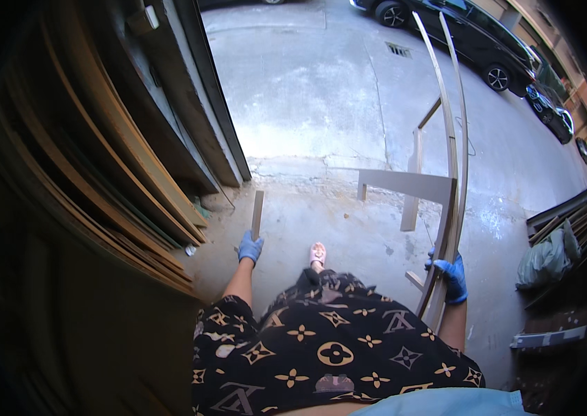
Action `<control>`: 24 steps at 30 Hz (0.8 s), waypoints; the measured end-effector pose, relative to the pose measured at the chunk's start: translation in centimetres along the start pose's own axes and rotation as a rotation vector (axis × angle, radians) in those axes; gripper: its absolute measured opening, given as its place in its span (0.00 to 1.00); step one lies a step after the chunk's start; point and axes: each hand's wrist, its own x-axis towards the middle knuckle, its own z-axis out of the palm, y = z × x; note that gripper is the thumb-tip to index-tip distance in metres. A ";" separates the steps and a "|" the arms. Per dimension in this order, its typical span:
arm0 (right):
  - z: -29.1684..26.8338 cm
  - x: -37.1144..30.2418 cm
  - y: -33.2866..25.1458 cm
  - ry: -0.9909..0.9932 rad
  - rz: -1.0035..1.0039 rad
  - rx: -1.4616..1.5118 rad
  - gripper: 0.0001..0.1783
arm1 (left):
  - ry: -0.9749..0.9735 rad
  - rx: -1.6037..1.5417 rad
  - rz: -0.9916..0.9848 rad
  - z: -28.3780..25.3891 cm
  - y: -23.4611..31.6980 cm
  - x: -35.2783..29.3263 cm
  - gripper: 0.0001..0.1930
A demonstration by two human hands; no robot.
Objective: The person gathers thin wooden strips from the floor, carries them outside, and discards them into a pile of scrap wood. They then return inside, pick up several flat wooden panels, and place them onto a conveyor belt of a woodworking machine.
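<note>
Strip (257, 213), short and flat, upright in the left hand (250, 247) in the head view: blue-gloved fingers curled around its lower end, near the edges of the leaning boards (151, 180). On the other side, right hand (452, 277), also gloved, clasping a bundle of long slats (452, 149) low down, with a pale notched board (404, 182) and a smaller panel (410, 213) jutting out to the left; fastened together or loose, impossible to say.

Likeliest trouble: far ends of the slats swinging wide from a small turn of the wrist, and catching the leaning boards or the bag (550, 262) at right. Possible slip through the glove, with uneven pieces pulling off balance. Chance of the panel dropping near the pink shoe (317, 253) if only loosely wedged. Stumble possible on the cracked threshold (293, 169), with attention on the load. Beyond the slat tips, a dark car (474, 43); gap hard to judge, hence some risk of a scrape.
</note>
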 end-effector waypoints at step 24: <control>16.0 47.4 -9.8 0.046 0.138 -0.075 0.28 | -0.319 0.065 -0.294 -2.1 4.0 31.1 0.23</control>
